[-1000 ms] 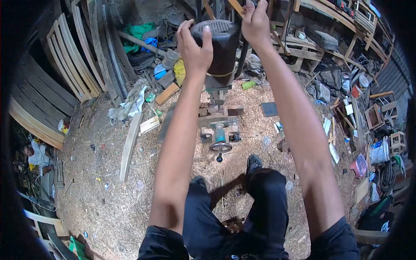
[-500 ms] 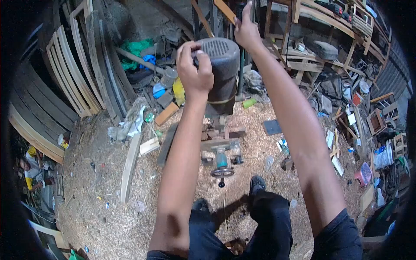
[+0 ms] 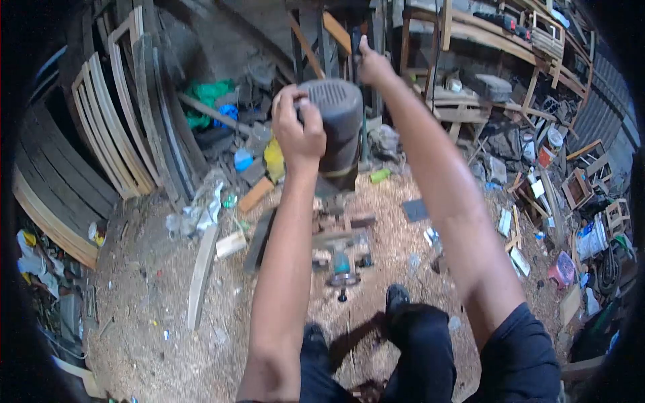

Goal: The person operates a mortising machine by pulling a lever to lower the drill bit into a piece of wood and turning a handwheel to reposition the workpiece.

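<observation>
A dark, cylindrical motor housing (image 3: 339, 131) with a slotted top stands upright in front of me. My left hand (image 3: 300, 131) rests against its upper left side, fingers curled over the rim. My right hand (image 3: 375, 67) is raised behind and to the right of the housing, fingers closed and thumb up. It is beside a dark upright part; what it grips is hidden. Below the motor is the machine's bed with a wooden piece across it, a green part (image 3: 341, 262) and a handwheel (image 3: 343, 279).
Wood shavings cover the floor (image 3: 154, 302). Curved wooden strips (image 3: 107, 127) and dark boards lean at left, near another person (image 3: 37, 265). Wooden frames and clutter line the right, with a pink plastic item (image 3: 562, 269). A long plank (image 3: 201, 279) lies left of the machine.
My view has tilted up slightly, so the motor and floor appear lower. My left hand stays on the housing; my right hand remains raised and closed. The person at left has shifted posture.
</observation>
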`<state>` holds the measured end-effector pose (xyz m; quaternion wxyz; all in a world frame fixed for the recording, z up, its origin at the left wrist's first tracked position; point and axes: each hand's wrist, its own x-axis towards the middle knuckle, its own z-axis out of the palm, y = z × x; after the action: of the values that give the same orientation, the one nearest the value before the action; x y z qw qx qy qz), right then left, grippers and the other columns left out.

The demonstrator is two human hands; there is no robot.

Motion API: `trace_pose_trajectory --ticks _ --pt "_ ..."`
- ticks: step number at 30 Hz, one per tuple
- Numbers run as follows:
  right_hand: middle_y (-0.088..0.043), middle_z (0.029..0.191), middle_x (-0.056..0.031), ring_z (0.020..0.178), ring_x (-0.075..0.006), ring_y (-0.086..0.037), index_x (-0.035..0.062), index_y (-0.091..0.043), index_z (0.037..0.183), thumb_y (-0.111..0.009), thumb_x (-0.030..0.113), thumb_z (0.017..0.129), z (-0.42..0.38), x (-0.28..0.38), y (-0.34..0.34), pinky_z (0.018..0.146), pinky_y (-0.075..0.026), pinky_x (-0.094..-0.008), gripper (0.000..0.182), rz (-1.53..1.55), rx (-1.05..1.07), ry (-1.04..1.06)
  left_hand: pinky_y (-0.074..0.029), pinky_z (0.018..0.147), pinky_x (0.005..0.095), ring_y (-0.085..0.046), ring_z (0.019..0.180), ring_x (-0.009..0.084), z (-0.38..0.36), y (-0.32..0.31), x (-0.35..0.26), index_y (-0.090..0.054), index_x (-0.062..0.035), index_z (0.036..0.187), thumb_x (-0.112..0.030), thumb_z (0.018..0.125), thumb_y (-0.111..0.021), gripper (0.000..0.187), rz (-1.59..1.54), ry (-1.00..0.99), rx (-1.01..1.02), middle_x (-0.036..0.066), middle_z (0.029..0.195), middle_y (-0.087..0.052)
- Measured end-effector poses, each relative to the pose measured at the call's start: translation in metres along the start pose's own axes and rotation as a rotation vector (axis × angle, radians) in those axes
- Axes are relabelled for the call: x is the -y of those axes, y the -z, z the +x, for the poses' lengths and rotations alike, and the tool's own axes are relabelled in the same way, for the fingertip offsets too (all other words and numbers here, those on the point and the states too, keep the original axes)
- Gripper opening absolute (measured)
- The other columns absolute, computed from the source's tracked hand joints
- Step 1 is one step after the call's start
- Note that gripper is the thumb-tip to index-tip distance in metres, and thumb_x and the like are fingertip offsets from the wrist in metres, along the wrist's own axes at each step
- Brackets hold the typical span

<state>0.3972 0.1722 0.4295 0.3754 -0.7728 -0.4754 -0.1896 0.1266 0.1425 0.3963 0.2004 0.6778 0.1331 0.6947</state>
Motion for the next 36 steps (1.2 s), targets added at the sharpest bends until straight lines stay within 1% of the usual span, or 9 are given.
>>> trace_pose_trajectory --ticks 2,7,10,13,15,19,22,27,36 --pt "-0.068 0.107 -0.0235 0.104 -0.0432 -0.064 0.0293 -0.035 0.152 -0.050 0.020 0.098 -0.041 0.000 0.013 0.089 -0.051 -0.0461 0.057 0.213 -0.020 0.025 -0.037 0.102 0.0487 -0.055 0.114 0.0411 -0.004 0.008 -0.001 -0.057 -0.0011 0.117 -0.030 0.095 -0.048 0.037 0.115 0.047 0.080 0.022 0.118 -0.061" --pt "-0.061 0.121 -0.0268 0.111 -0.0394 -0.061 -0.0046 -0.043 0.139 -0.048 0.015 0.097 -0.240 -0.012 -0.002 0.096 -0.045 -0.0452 0.047 0.431 -0.341 -0.283 -0.034 0.106 0.0476 -0.048 0.125 0.0401 -0.087 0.060 0.001 -0.047 0.0061 0.133 -0.026 0.102 -0.046 0.045 0.074 0.001 0.068 0.025 0.134 -0.052" --pt "-0.053 0.127 -0.0333 0.117 -0.0445 -0.054 -0.0079 -0.034 0.144 -0.065 0.022 0.088 -0.396 -0.022 -0.044 0.099 -0.043 -0.0476 0.072 0.358 0.095 -0.419 -0.039 0.100 0.0458 -0.055 0.109 0.0392 -0.214 0.112 0.012 -0.052 0.0040 0.125 -0.026 0.103 -0.044 0.038 0.155 0.553 0.252 0.024 0.116 -0.058" --pt "-0.031 0.147 -0.0384 0.134 -0.0513 -0.040 -0.0016 -0.011 0.155 -0.080 0.040 0.078 -0.485 0.008 -0.060 0.109 -0.041 -0.0490 0.112 0.068 0.758 -0.429 -0.033 0.112 0.0427 -0.044 0.136 0.0388 -0.331 0.148 0.051 -0.049 0.0023 0.139 -0.054 0.105 -0.026 0.070 0.229 1.131 0.664 0.028 0.144 -0.048" --pt "-0.024 0.152 -0.0368 0.136 -0.0523 -0.038 0.0042 -0.004 0.157 -0.085 0.051 0.069 -0.537 0.030 -0.076 0.111 -0.039 -0.0515 0.128 0.003 0.815 -0.360 -0.029 0.115 0.0418 -0.038 0.140 0.0371 -0.351 0.156 0.040 -0.041 -0.0006 0.145 -0.059 0.103 -0.020 0.075 0.234 1.246 0.762 0.025 0.148 -0.042" --pt "-0.027 0.148 -0.0395 0.133 -0.0549 -0.039 0.0140 0.004 0.157 -0.092 0.046 0.061 -0.574 0.052 -0.079 0.107 -0.043 -0.0552 0.139 0.120 0.674 -0.423 -0.020 0.121 0.0399 -0.026 0.148 0.0336 -0.386 0.174 0.027 -0.026 -0.0063 0.156 -0.069 0.099 -0.008 0.086 0.266 1.494 0.953 0.021 0.158 -0.032" --pt "-0.028 0.147 -0.0377 0.122 -0.0528 -0.052 0.0157 -0.001 0.155 -0.092 0.041 0.064 -0.574 0.051 -0.079 0.098 -0.050 -0.0537 0.131 0.148 0.720 -0.457 -0.019 0.121 0.0406 -0.023 0.150 0.0317 -0.418 0.177 0.045 -0.024 -0.0076 0.157 -0.069 0.099 -0.005 0.086 -0.256 1.527 0.648 0.019 0.160 -0.029" --pt "-0.033 0.140 -0.0383 0.122 -0.0526 -0.051 0.0080 0.000 0.155 -0.091 0.023 0.065 -0.569 0.045 -0.090 0.102 -0.048 -0.0498 0.129 0.210 0.801 -0.529 -0.021 0.120 0.0416 -0.027 0.148 0.0362 -0.418 0.188 0.063 -0.033 -0.0038 0.153 -0.079 0.092 -0.009 0.099 0.229 1.461 0.996 0.026 0.155 -0.033" --pt "-0.049 0.125 -0.0394 0.113 -0.0524 -0.056 0.0066 -0.011 0.151 -0.080 0.010 0.072 -0.566 0.017 -0.085 0.095 -0.050 -0.0509 0.105 0.165 0.891 -0.394 -0.025 0.118 0.0445 -0.031 0.145 0.0407 -0.379 0.180 0.026 -0.040 0.0026 0.147 -0.081 0.090 -0.010 0.106 0.338 1.426 1.085 0.030 0.152 -0.037"
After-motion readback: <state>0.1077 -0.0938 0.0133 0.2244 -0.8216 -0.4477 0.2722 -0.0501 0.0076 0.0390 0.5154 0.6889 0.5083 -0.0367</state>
